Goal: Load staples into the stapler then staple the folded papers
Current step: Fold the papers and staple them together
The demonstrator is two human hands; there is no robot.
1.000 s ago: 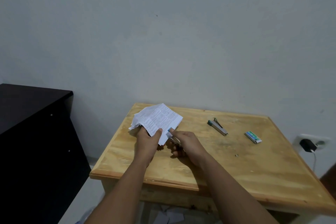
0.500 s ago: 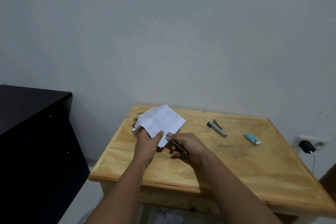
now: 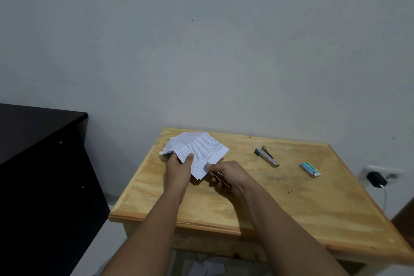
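Observation:
Folded printed papers (image 3: 199,151) are held just above the left part of the wooden table (image 3: 291,204). My left hand (image 3: 178,169) pinches their near-left edge, thumb on top. My right hand (image 3: 226,176) grips a small stapler (image 3: 216,175) with a blue tip, its jaws over the papers' near-right edge. A second stapler (image 3: 266,156), teal and silver, lies on the table further right. A small green and white staple box (image 3: 310,169) lies beyond it.
A black cabinet (image 3: 40,163) stands to the left of the table. On the wall at the right is a socket with a black charger (image 3: 376,179) and a white cable. Scraps of paper (image 3: 206,268) lie on the floor under the table.
The papers and both hands have shifted only slightly. The right hand has brought the stapler's tip further over the papers' near edge.

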